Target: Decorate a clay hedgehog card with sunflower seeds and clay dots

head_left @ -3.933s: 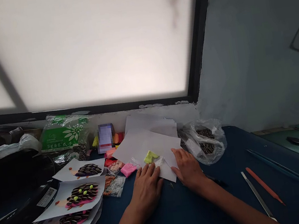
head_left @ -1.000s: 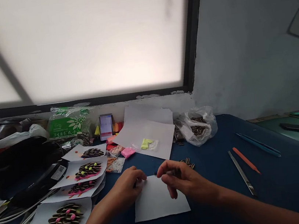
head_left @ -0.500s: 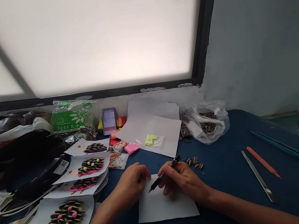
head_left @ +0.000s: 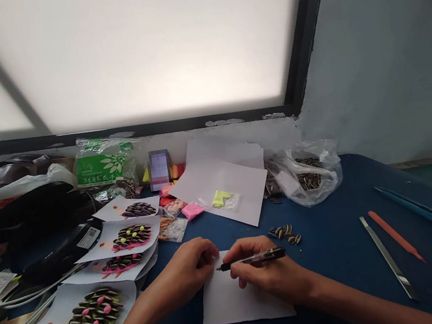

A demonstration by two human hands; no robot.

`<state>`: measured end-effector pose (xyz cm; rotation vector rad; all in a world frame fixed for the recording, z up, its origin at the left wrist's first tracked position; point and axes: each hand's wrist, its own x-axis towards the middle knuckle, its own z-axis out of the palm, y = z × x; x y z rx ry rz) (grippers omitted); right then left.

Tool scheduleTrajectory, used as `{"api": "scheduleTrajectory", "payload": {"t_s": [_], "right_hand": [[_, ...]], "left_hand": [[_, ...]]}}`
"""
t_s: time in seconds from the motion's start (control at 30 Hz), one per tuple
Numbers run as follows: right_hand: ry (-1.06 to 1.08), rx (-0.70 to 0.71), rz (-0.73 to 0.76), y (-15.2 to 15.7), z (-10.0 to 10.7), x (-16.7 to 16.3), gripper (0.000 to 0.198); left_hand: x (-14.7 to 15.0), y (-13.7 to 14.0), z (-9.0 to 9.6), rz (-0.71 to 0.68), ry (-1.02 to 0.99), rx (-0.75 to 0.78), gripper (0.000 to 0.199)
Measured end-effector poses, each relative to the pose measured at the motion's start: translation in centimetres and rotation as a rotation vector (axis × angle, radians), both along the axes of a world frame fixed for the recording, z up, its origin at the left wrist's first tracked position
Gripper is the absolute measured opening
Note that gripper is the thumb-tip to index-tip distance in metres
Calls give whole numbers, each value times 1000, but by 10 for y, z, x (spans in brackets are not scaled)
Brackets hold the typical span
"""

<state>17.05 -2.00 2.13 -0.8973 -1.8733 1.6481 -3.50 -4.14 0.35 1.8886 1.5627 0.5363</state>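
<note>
A small white sheet of paper (head_left: pixel 244 305) lies on the blue table in front of me. My right hand (head_left: pixel 276 277) is closed round a black pen (head_left: pixel 259 257), whose tip is at the upper left part of the sheet. The pen leans low, its back end pointing right. My left hand (head_left: pixel 189 270) rests at the sheet's upper left corner, fingers curled in and holding the paper's edge; its fingertips are partly hidden. Just beyond my right hand is a small pile of striped sunflower seeds (head_left: pixel 286 233).
At left lie cards with seed-and-clay hedgehogs (head_left: pixel 94 313). Behind are white sheets (head_left: pixel 238 180) bearing yellow clay (head_left: pixel 221 199), pink clay (head_left: pixel 193 211), a phone (head_left: pixel 160 170) and a plastic bag of seeds (head_left: pixel 308 173). A metal blade (head_left: pixel 388 258), orange tool (head_left: pixel 395 236) and blue tweezers (head_left: pixel 419 208) lie at right.
The pen has swung flatter in my right hand, and its tip has moved slightly up the sheet. My left hand stays at the paper's corner. The view has shifted a little.
</note>
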Motion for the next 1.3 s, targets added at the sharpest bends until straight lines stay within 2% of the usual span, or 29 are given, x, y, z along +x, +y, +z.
{"api": "scheduleTrajectory", "payload": {"t_s": [0.17,0.43,0.57,0.77,0.87,0.97,1.07,1.3], "right_hand": [[7,72,-3,-4,-13,-6,21],[29,-5,-14,-3,-19,-5,24],[36,-24,2,0,-17,-6,27],[27,-26,11,1,-15,-8,29],[23,16,-12,-2,-16,-5,28],[-11,147,-78,-6,-16,-3,26],[-46,246,-73,-8,-18,-3,20],[-56,224,-23,-6,-22,-4,18]], "left_hand": [[4,-2,8,17,3,-6,20],[9,-2,6,81,4,64,13],[4,-5,6,-2,-19,60,21],[-5,-14,23,-98,-46,-130,46],[-6,-14,28,-98,-35,-194,49],[-6,-13,27,-100,-32,-198,48],[-6,-12,24,-112,-35,-197,48],[-8,-11,22,-125,-45,-190,47]]}}
